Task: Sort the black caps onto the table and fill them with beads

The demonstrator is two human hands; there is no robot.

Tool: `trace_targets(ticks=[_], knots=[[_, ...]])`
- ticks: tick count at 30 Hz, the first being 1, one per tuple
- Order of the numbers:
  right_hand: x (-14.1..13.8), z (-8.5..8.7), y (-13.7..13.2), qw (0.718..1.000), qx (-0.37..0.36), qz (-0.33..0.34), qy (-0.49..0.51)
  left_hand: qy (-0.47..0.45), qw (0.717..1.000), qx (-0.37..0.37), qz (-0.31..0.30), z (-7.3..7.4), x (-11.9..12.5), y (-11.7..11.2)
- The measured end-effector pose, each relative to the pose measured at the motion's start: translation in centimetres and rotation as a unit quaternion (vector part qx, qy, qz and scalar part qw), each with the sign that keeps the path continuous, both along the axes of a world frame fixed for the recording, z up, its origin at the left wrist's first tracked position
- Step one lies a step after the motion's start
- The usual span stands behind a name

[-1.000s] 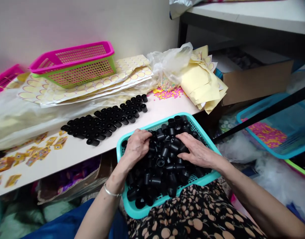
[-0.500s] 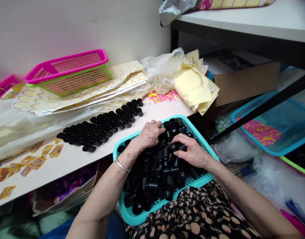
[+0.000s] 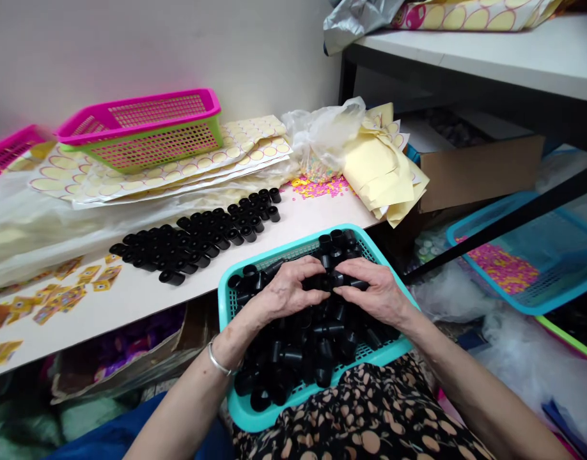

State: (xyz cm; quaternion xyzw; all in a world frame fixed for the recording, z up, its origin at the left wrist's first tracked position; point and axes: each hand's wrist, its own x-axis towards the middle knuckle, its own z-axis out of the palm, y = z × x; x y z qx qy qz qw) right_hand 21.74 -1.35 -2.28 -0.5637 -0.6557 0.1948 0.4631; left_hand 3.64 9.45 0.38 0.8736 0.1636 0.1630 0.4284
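Note:
A turquoise plastic basket (image 3: pixel 248 420) rests on my lap, heaped with black plastic cylinder pieces (image 3: pixel 293 354), some of them hollow. Over the heap my left hand (image 3: pixel 293 287) pinches a black piece between thumb and fingers, mostly covered by the hand. Facing it closely, my right hand (image 3: pixel 375 291) grips another black cylinder piece (image 3: pixel 353 282). The fingertips of both hands nearly meet, and I cannot tell whether the two held pieces touch. On the white table, black cylinder pieces (image 3: pixel 197 239) stand close together in rows.
A pink and green basket (image 3: pixel 154 137) sits on printed sheets (image 3: pixel 255 137) at the back. Small yellow packets (image 3: pixel 61 300) lie at left. Pink and yellow bits (image 3: pixel 320 186) lie near crumpled paper (image 3: pixel 382 166). A black table leg (image 3: pixel 504 223) crosses a blue basket (image 3: pixel 562 300) at right.
My left hand has come down and right from the basket's far side, closing on a black piece opposite my right hand. The right hand has turned slightly inward. The view has shifted a little.

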Motion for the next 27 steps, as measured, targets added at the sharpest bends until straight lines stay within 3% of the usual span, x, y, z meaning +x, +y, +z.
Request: trace_targets(ticks=[3, 7, 13, 27], knots=[[-0.1, 0.2, -0.1, 1.000, -0.017, 0.015, -0.015, -0.009, 1.000, -0.020, 0.006, -0.5, 0.1, 0.0], [-0.2, 0.5, -0.2, 0.997, -0.024, 0.027, -0.070, 0.003, 1.000, 0.008, -0.006, -0.8, 0.2, 0.2], [-0.8, 1.0, -0.4, 0.985, 0.019, 0.008, -0.173, 0.043, 0.999, 0.025, -0.011, -0.2, 0.4, 0.2], [-1.5, 1.6, -0.5, 0.979, -0.065, -0.008, -0.193, 0.024, 1.000, 0.011, -0.007, -0.4, -0.1, 0.2]])
